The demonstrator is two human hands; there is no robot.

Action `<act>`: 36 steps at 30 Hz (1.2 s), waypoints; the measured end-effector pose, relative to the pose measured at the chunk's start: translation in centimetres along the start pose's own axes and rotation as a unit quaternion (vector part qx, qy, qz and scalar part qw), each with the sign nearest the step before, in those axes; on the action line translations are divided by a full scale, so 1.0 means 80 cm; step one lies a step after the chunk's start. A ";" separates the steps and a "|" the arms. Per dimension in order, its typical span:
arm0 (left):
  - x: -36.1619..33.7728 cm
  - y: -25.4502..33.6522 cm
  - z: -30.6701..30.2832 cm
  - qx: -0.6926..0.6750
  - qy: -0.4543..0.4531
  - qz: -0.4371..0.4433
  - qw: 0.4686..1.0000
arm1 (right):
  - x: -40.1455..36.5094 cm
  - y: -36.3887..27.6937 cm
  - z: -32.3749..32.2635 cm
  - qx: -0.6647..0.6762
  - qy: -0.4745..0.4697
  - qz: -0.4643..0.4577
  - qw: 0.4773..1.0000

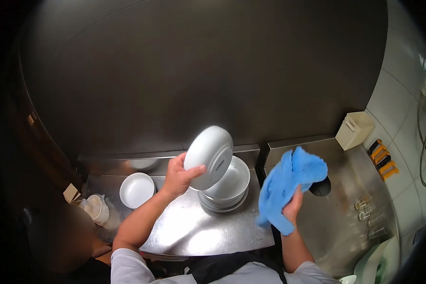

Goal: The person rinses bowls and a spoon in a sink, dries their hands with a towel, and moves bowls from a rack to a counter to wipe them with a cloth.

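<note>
My left hand (179, 175) grips a white bowl (208, 154) by its rim; the bowl is tilted up on its side, with its underside and a small dark mark showing. Below and just behind it, a stack of white bowls (232, 182) rests on the steel counter. A blue cloth (288, 182) hangs bunched over my right hand (293, 206), whose fingers are partly hidden by it. Bowl and cloth are apart. Another white bowl (137, 190) sits upright on the counter, left of my left forearm.
Beside the steel counter (199, 232), another person (64, 241) is at the lower left near a white container (97, 210). At right are a cream bin (355, 130), orange-and-black handled items (383, 159), glasses (366, 213) and a green-white container (378, 262).
</note>
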State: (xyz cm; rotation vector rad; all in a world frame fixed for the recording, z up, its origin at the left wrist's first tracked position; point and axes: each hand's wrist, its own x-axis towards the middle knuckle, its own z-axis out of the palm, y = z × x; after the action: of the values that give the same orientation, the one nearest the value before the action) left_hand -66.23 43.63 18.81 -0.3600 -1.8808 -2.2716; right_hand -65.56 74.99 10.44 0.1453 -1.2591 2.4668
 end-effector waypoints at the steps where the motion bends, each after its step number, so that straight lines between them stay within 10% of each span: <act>1: -0.008 0.007 0.005 -0.027 0.015 0.003 1.000 | 0.000 0.015 0.006 -0.077 -0.013 -0.066 0.995; 4: -0.021 0.020 0.017 -0.052 0.044 0.012 0.998 | -0.015 0.022 0.097 -0.279 -0.159 -0.266 0.909; 6: -0.040 0.034 0.028 0.071 0.060 0.133 0.987 | -0.023 -0.019 0.200 -0.395 -0.337 -0.422 0.743; 8: -0.057 0.032 0.033 0.147 0.106 0.233 0.955 | -0.009 -0.043 0.247 -0.356 -0.337 -0.496 0.717; 11: -0.090 0.075 0.036 0.167 0.102 0.158 0.968 | 0.034 -0.036 0.276 -0.252 -0.350 -0.395 0.811; 13: -0.109 0.091 0.034 0.256 0.099 0.228 0.934 | 0.062 -0.018 0.280 -0.103 -0.356 0.048 0.927; 15: -0.114 0.084 0.037 0.208 0.163 0.309 0.914 | 0.041 0.050 0.274 -0.044 -0.195 0.132 0.971; 18: -0.108 0.062 0.032 0.132 0.278 0.345 0.887 | -0.067 0.113 0.230 -0.116 -0.241 -0.014 0.963; 21: -0.122 0.072 0.018 0.140 0.302 0.149 0.931 | -0.111 0.088 0.224 -0.214 -0.398 -0.271 0.850; 24: -0.127 0.054 -0.009 0.438 0.254 0.347 0.790 | -0.049 0.029 0.296 -0.153 -0.418 -0.356 0.822; 26: -0.141 0.071 0.013 0.373 0.267 0.219 0.861 | -0.014 0.015 0.316 -0.105 -0.443 -0.274 0.847; 27: -0.149 0.078 0.026 0.398 0.245 0.240 0.850 | -0.013 0.029 0.317 0.065 -0.404 0.034 0.912; 29: -0.153 0.080 0.040 0.411 0.188 0.348 0.821 | -0.009 0.068 0.308 0.099 -0.312 0.267 0.906; 32: -0.143 0.048 0.018 0.459 0.175 0.462 0.739 | -0.070 0.117 0.270 0.088 -0.276 0.320 0.902; 36: -0.159 0.025 -0.026 0.591 0.178 0.358 0.701 | -0.121 0.113 0.241 0.018 -0.312 0.335 0.889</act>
State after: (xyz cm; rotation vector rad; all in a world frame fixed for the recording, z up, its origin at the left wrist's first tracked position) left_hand -53.63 40.94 16.64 -0.2985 -2.0035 -0.3651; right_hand -61.32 52.10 12.61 0.6591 -1.7458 3.1820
